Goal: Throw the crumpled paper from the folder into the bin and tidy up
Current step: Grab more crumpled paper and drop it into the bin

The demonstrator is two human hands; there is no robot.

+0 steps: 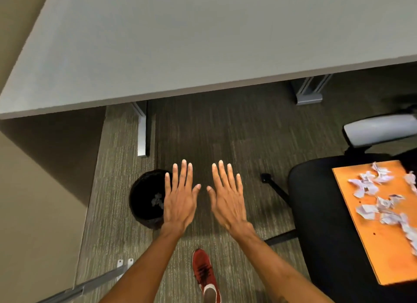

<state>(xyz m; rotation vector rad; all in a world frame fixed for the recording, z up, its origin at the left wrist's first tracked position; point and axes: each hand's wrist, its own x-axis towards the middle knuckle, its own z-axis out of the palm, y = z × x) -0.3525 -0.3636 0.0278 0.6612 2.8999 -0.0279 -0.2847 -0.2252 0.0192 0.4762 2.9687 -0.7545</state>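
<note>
Black bin [144,198] holding crumpled paper [157,200]

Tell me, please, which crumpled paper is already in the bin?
The lone piece inside the black bin; the others lie on the orange folder.

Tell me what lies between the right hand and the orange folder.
In the head view: carpet, a black chair leg with its caster, then the chair seat that carries the orange folder. The right hand holds nothing.

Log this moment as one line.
left hand: open, empty | right hand: open, empty | bin: paper scrap inside | folder: on chair, crumpled paper on it
</note>
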